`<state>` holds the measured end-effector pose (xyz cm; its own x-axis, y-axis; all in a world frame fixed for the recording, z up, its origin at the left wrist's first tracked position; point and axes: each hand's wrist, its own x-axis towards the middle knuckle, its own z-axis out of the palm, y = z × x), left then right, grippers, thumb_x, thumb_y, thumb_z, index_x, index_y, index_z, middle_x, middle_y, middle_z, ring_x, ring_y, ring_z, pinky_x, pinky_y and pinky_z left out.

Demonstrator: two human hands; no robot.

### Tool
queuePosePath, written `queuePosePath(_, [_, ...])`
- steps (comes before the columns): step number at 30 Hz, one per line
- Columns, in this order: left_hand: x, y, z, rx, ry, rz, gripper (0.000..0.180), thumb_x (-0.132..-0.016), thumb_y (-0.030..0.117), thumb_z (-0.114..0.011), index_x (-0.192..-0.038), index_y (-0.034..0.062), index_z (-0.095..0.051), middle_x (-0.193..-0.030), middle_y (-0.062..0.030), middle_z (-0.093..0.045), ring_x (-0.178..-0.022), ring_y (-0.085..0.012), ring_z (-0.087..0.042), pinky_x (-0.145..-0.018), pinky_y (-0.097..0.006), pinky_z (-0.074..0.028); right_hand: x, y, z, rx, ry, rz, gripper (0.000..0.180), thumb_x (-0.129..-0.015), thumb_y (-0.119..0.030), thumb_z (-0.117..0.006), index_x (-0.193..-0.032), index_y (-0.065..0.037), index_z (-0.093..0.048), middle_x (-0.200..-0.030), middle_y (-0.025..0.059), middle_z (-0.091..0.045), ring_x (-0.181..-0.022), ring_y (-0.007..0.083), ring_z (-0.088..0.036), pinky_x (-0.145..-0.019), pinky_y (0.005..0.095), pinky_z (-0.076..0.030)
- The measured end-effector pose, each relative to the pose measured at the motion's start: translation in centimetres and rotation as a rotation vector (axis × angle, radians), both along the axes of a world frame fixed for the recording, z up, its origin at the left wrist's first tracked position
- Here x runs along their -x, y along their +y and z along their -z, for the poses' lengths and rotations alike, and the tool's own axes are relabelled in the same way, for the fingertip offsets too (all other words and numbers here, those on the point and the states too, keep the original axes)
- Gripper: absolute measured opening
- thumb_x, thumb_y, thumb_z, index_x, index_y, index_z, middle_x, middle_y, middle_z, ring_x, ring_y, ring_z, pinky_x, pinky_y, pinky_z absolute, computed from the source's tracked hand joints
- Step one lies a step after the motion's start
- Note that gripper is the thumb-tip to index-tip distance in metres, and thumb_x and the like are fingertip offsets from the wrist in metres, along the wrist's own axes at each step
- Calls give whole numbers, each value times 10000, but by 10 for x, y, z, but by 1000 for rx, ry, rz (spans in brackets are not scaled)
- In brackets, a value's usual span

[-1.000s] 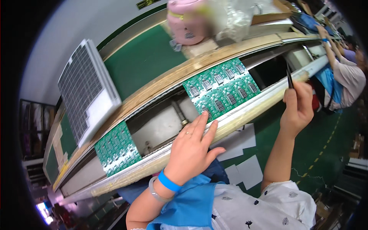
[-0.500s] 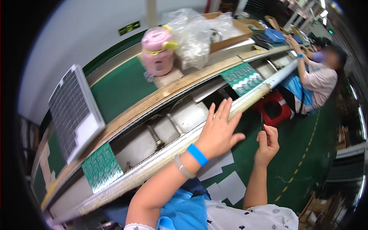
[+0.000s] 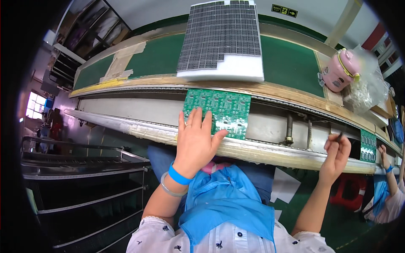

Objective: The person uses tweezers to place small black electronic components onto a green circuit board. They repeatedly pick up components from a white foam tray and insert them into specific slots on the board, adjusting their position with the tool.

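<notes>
A green circuit board panel (image 3: 230, 110) spans the two rails of the conveyor track in front of me. My left hand (image 3: 195, 141) lies over the board's near left corner, its fingers stretched and slightly spread, thumb at the near edge. They hide part of that corner, and nothing is held in them. Off to the right, my right hand (image 3: 335, 158) is raised by the track's near rail, fingers pinched around a thin dark pointed tool (image 3: 340, 136). Its exact kind is too small to tell. The white foam block (image 3: 242, 67) with rows of small dark parts sits just beyond the board.
The near rail (image 3: 270, 148) crosses in front of my body. Inside the track, a threaded rod (image 3: 289, 128) lies between the boards. Farther right are another circuit board (image 3: 368, 145), a pink container (image 3: 341, 69), clear plastic bags and a co-worker's hand (image 3: 383, 157). A black rack (image 3: 84, 177) stands at left.
My view has swung left, bringing the nearer board and foam block to the middle. My left hand has come onto that board. The right hand keeps its thin dark tool.
</notes>
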<state>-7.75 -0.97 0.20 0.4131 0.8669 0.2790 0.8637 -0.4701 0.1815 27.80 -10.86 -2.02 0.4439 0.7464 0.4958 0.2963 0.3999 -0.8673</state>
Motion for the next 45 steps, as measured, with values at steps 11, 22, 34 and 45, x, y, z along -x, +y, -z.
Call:
queuePosePath(11, [-35, 1, -8, 63, -94, 283, 582, -938, 448, -659, -1293, -13, -640, -1279, -257, -640, -1232, -399, -593, -1098, -545, -407, 95, 159, -73, 369, -265, -273, 154, -980, -105, -692, -1093, -15, -746, -916, 63, -682, -803, 94, -632, -721, 234, -496])
queuePosePath(22, [-6, 153, -33, -305, -407, 215, 211, -771, 113, -804, -963, 49, -745, -978, -94, -679, -963, -326, -617, -852, -428, -513, 147, 273, -68, -12, -862, -429, 290, -832, -112, -779, -1111, -39, -754, -1035, 110, -699, -929, 283, -691, -793, 375, -554])
queuePosePath(34, [1, 184, -17, -551, -312, 407, 174, -777, 172, -824, -882, 47, -766, -926, -62, -716, -854, -275, -669, -732, -384, -553, 137, 288, -48, -272, -1187, -347, 211, -862, -133, -739, -1061, -62, -741, -1018, 88, -711, -890, 308, -709, -765, 387, -587])
queuePosePath(45, [-4, 185, -5, -658, -321, 423, 186, -777, 58, -821, -947, 71, -746, -950, -58, -715, -849, -268, -670, -712, -371, -553, 116, 258, -42, -62, -435, -163, 213, -1017, -167, -687, -1159, -23, -754, -862, 30, -742, -759, 81, -667, -703, 220, -516])
